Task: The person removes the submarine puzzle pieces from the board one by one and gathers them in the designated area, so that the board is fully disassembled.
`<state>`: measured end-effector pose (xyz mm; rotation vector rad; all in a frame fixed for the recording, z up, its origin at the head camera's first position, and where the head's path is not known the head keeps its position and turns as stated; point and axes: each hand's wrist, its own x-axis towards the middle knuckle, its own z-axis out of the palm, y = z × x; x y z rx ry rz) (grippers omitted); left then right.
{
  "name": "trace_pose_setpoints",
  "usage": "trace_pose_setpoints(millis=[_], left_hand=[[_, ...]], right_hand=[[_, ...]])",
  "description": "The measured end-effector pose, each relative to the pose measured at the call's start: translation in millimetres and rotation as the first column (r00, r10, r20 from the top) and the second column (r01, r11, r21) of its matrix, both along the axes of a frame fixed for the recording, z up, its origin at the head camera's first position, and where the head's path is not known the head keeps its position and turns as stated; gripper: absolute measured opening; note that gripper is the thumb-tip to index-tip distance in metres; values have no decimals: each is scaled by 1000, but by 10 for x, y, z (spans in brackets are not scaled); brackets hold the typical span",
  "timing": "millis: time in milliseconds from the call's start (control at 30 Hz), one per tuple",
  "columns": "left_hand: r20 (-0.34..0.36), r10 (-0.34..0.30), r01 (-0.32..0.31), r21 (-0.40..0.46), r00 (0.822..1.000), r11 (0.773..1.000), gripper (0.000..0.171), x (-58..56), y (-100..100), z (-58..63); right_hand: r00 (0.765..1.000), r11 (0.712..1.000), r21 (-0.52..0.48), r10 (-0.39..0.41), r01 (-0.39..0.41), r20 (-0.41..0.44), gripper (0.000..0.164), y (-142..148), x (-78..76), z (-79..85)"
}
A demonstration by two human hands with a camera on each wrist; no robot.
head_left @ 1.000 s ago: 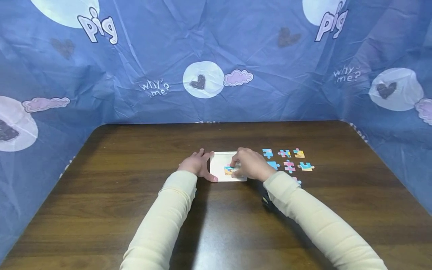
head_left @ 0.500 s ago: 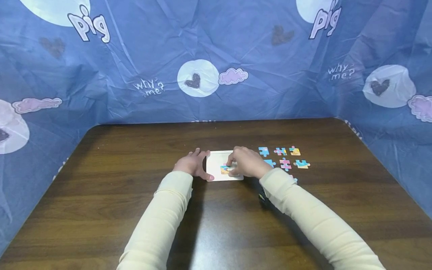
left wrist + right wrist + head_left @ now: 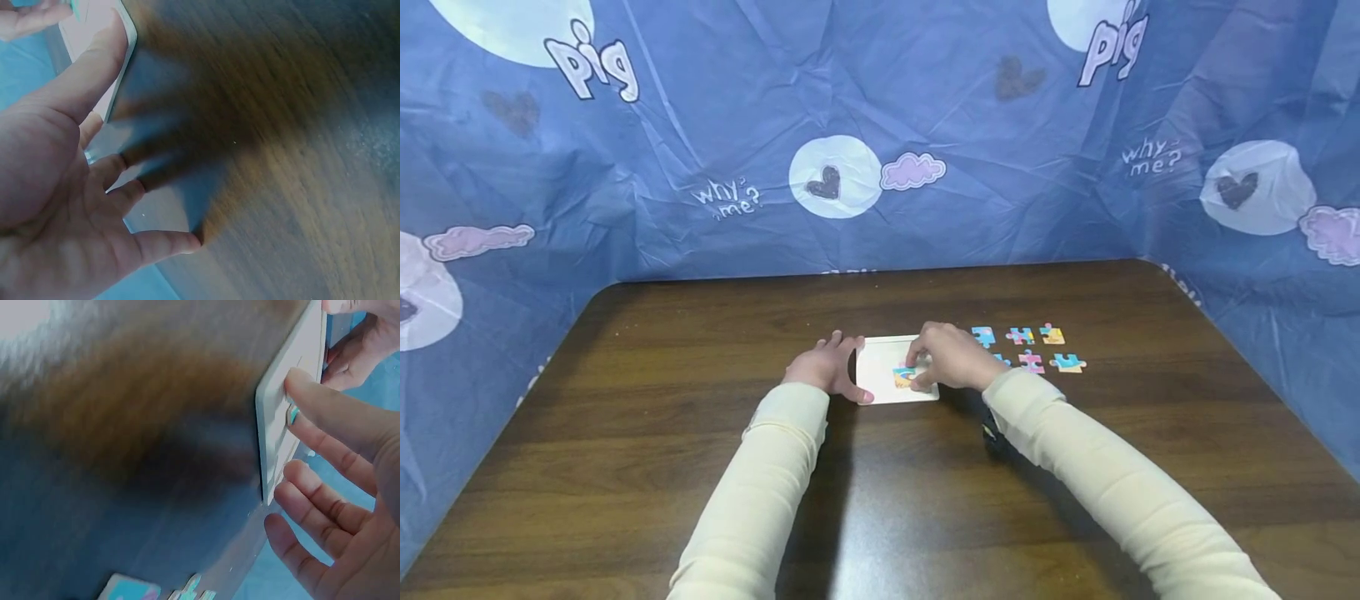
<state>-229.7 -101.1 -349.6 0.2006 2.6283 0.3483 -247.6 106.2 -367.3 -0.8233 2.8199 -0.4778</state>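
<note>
A white puzzle tray (image 3: 880,354) lies flat on the table. On it a small blue-and-orange puzzle piece (image 3: 903,378) shows beside my right hand (image 3: 953,358), whose thumb and index finger pinch a piece at its edge; its greenish rim (image 3: 294,415) shows between them in the right wrist view. The other right fingers are loosely bent. My left hand (image 3: 822,367) is at the tray's left side. Its thumb (image 3: 103,56) rests on the tray, and the other fingers spread out over the table. My right hand covers the tray's right part.
To the right of the tray lie several loose puzzle pieces, among them a blue one (image 3: 982,336), a yellow-orange one (image 3: 1052,334), a pink one (image 3: 1032,362) and a blue-and-cream one (image 3: 1068,363). The right sleeve (image 3: 1037,408) passes close to them. A blue printed cloth (image 3: 850,83) hangs behind the table.
The head view has shifted a little. Both hands stay at the tray, and the pinched piece has moved slightly to the right on it. My right sleeve now hides a loose piece seen before.
</note>
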Motion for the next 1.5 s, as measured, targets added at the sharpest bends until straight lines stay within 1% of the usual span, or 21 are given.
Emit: trace_pose_setpoints(millis=[100, 200, 433, 600, 800, 967, 1133, 1233, 1333, 1367, 1467, 1500], left_hand=[[1, 19, -19, 8, 1000, 1000, 94, 4, 12, -3], [4, 23, -23, 6, 1000, 1000, 94, 0, 18, -13], [11, 20, -20, 7, 1000, 1000, 95, -8, 33, -29], [5, 22, -22, 21, 1000, 1000, 95, 14, 51, -12], [2, 23, -23, 32, 1000, 999, 94, 29, 68, -11], [0, 13, -13, 40, 1000, 999, 94, 19, 63, -23], [10, 13, -13, 48, 1000, 999, 95, 10, 44, -29], [16, 11, -12, 49, 1000, 999, 98, -69, 13, -122], [16, -4, 3, 41, 1000, 999, 97, -72, 1, -104], [13, -9, 9, 38, 1000, 999, 97, -82, -7, -121], [8, -21, 21, 31, 1000, 999, 94, -1, 7, -3], [6, -22, 21, 34, 1000, 999, 94, 6, 7, 5]], right_hand=[[1000, 1000, 8, 12, -12, -1, 24, 30, -25, 16], [1000, 1000, -12, 12, -12, 20, 25, 62, -39, 39], [997, 994, -107, -5, 13, 79, 23, 223, -31, 113], [998, 991, -126, -27, 35, 64, 25, 382, -21, 170], [995, 990, -116, -68, 76, 71, 27, 587, 27, 248], [997, 992, -107, -67, 70, 35, 26, 771, 59, 308], [997, 989, -127, -73, 75, 13, 25, 959, 97, 371], [997, 988, -129, -81, 81, 2, 25, 1074, 115, 399], [997, 989, -129, -81, 77, -20, 25, 1183, 134, 409], [997, 989, -129, -79, 75, -26, 25, 1219, 142, 409], [996, 988, -134, -83, 76, -45, 26, 1331, 172, 392], [995, 988, -132, -86, 79, -45, 26, 1371, 182, 383]])
